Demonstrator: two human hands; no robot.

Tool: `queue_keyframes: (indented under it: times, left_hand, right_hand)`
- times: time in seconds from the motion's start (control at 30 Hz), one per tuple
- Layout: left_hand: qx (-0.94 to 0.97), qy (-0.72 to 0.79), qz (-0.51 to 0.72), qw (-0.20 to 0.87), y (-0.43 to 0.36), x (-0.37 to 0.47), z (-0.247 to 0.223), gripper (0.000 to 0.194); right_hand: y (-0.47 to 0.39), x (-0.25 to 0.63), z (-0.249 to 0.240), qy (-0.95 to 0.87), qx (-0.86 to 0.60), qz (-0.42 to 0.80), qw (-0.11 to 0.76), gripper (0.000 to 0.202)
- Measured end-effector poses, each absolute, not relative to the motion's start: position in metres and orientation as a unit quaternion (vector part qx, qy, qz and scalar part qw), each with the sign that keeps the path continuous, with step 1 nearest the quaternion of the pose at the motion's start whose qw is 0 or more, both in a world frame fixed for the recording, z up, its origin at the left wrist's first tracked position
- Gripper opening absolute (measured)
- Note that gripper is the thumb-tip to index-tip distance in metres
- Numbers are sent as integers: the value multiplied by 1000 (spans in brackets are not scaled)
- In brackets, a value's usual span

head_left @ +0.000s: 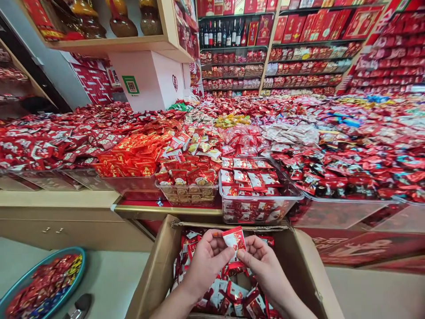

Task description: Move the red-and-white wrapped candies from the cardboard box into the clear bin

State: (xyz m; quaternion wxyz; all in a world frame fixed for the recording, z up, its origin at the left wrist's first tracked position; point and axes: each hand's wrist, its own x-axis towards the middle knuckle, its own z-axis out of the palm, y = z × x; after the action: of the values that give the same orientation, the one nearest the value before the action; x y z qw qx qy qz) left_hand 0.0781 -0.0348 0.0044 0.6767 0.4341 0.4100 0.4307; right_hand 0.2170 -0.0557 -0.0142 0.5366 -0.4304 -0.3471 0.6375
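Observation:
A small red and white wrapped candy packet (235, 241) is held up between my two hands, above an open cardboard box (156, 270). My left hand (209, 257) pinches its left side with thumb and fingers. On the right side, my right hand (260, 257) grips it the same way, thumb in front. Below them, more red and white packets (237, 292) lie loose inside the box. Just beyond the box stands a clear plastic bin (259, 204) filled with similar packets in rows.
Clear bins heaped with wrapped sweets (189, 177) line the counter. A teal basin (83, 266) of sweets sits on the floor at left, near a dark shoe (83, 305). A wooden shelf (133, 44) overhangs at upper left. Stocked shelves (232, 48) stand behind.

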Motion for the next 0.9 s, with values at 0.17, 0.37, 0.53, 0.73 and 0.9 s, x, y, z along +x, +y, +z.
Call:
queue_keyframes:
  times: [0.17,0.37,0.53,0.73,0.9]
  left_hand:
    - [480,442,378,657,-35,81,15,30]
    - [546,438,349,623,-47,83,17,23]
    - [658,483,249,522,-50,78,16,26]
    - [738,467,233,427,-49,80,28,27]
    - [745,452,272,408,-53,85,31,29]
  right_hand:
    - [-50,227,-4,-380,-447,605,538,24]
    - [-49,233,4,-382,-478,579,539,21]
    - [-50,239,8,-431,-495,572,491,20]
    - [-48,242,10,-470,-491,524,513,19]
    - [-60,229,4,-313,-458,562,614,13]
